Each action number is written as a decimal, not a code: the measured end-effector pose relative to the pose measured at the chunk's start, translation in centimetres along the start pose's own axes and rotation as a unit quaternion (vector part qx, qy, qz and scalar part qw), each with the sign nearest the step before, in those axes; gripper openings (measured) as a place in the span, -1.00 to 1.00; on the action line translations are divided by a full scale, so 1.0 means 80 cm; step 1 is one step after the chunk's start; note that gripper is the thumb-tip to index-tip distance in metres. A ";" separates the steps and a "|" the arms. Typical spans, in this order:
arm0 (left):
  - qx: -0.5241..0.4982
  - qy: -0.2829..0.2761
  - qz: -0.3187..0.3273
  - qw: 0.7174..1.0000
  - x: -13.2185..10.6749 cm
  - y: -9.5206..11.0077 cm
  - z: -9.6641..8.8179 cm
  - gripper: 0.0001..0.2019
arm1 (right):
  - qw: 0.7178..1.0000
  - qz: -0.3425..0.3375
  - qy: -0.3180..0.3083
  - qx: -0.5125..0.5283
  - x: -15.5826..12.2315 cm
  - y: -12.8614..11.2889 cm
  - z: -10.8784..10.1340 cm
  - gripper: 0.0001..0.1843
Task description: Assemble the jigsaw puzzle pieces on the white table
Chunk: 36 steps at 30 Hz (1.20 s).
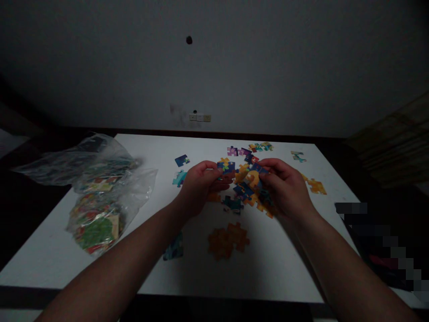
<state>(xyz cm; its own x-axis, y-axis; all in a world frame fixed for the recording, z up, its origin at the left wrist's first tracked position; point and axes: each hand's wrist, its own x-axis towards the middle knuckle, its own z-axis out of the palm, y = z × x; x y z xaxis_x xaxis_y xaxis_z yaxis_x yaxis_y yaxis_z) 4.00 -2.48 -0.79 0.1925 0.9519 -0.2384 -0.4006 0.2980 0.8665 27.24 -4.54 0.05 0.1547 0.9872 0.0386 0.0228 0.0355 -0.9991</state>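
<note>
Both my hands hover over a heap of colourful puzzle pieces (pixel 243 191) in the middle of a white table (pixel 268 264). My left hand (pixel 200 185) is closed, its thumb and fingers pinching a blue, yellow and red piece (pixel 225 168). My right hand (pixel 285 188) is closed too, gripping a blue and orange piece (pixel 254 176) just right of the first. The two held pieces almost touch above the heap.
Two joined orange pieces (pixel 228 241) lie near the front, a blue-green piece (pixel 174 248) left of them. Loose pieces (pixel 250 150) sit toward the far edge, orange ones (pixel 315 185) on the right. Clear plastic bags of puzzles (pixel 100 201) cover the table's left side.
</note>
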 end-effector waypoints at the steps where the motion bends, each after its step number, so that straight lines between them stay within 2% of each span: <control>1: 0.001 0.014 0.010 1.000 0.002 0.001 -0.002 -0.69 | 0.998 -0.025 -0.029 -0.044 -0.001 -0.001 -0.003 -0.80; 3: 0.001 0.050 0.034 0.998 0.008 0.005 -0.007 -0.70 | 0.978 -0.082 -0.131 -0.141 -0.003 -0.005 -0.008 -0.86; 5: -0.003 0.089 0.053 0.995 0.013 0.010 -0.013 -0.71 | 0.931 -0.120 -0.260 -0.225 -0.005 -0.008 -0.012 -0.83; 7: -0.002 0.117 0.059 0.991 0.017 0.015 -0.018 -0.71 | 0.876 -0.113 -0.359 -0.301 -0.009 -0.011 -0.012 -0.82; 9: 0.019 0.137 0.061 0.988 0.019 0.020 -0.023 -0.71 | 0.830 -0.079 -0.408 -0.373 -0.013 -0.013 -0.010 -0.83; 12: 0.125 0.168 0.098 0.973 0.020 0.027 -0.032 -0.68 | 0.798 -0.036 -0.419 -0.433 -0.020 -0.017 -0.007 -0.83; 15: 0.284 0.187 0.179 0.923 0.020 0.033 -0.046 -0.57 | 0.797 -0.023 -0.412 -0.441 -0.023 -0.021 -0.009 -0.84; 17: 0.364 0.189 0.205 0.889 0.020 0.036 -0.054 -0.58 | 0.796 -0.029 -0.412 -0.442 -0.024 -0.023 -0.012 -0.84; 20: 0.413 0.191 0.193 0.869 0.022 0.044 -0.058 -0.61 | 0.788 -0.036 -0.421 -0.448 -0.027 -0.029 -0.013 -0.87; 22: 0.433 0.185 0.182 0.863 0.030 0.053 -0.055 -0.61 | 0.768 -0.033 -0.437 -0.466 -0.030 -0.034 -0.011 -0.86; 25: 0.490 0.164 0.156 0.842 0.053 0.067 -0.050 -0.66 | 0.733 -0.020 -0.475 -0.487 -0.034 -0.039 -0.004 -0.88; 27: 0.523 0.160 0.117 0.829 0.072 0.072 -0.052 -0.75 | 0.721 -0.019 -0.494 -0.486 -0.036 -0.039 -0.001 -0.88; 31: 0.554 0.145 0.085 0.816 0.091 0.065 -0.060 -0.92 | 0.720 -0.047 -0.488 -0.491 -0.037 -0.034 -0.005 -0.87; 34: 0.568 0.111 0.080 0.812 0.086 0.055 -0.063 -0.92 | 0.735 -0.043 -0.481 -0.477 -0.037 -0.033 -0.011 -0.87; 36: 0.600 0.090 0.094 0.789 0.081 0.057 -0.068 -0.90 | 0.746 -0.034 -0.481 -0.460 -0.036 -0.035 -0.014 -0.85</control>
<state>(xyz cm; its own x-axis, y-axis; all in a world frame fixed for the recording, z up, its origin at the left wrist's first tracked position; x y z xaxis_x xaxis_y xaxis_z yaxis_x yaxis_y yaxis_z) -1.46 5.40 -0.77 0.0570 0.9982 -0.0210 0.7514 -0.0291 0.6592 27.80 -7.69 2.79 -0.6477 0.6580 -0.3841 0.7344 0.4050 -0.5447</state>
